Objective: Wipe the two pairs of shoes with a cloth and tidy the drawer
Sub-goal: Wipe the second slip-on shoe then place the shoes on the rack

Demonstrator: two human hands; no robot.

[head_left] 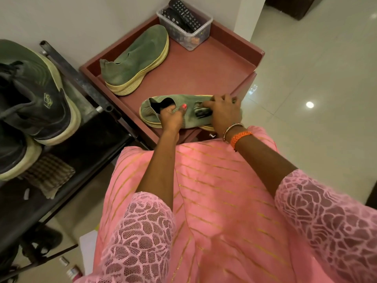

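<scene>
A green knit shoe (189,117) lies on its side at the near edge of the reddish open drawer (204,70). My left hand (170,117) grips its heel collar, thumb on the upper. My right hand (222,111) lies over the toe half, fingers curled onto the shoe; a small dark thing shows under them. Its mate, a second green shoe (136,60), lies on its side further back in the drawer. A dark pair of sneakers (34,99) stands on the black rack at the left. A checked cloth (49,176) lies on that rack.
A clear plastic box (185,27) with remote controls sits in the drawer's far corner. The black metal rack (87,92) runs along the drawer's left side. Pale tiled floor (306,78) spreads to the right. Small bottles (71,270) stand on the floor below.
</scene>
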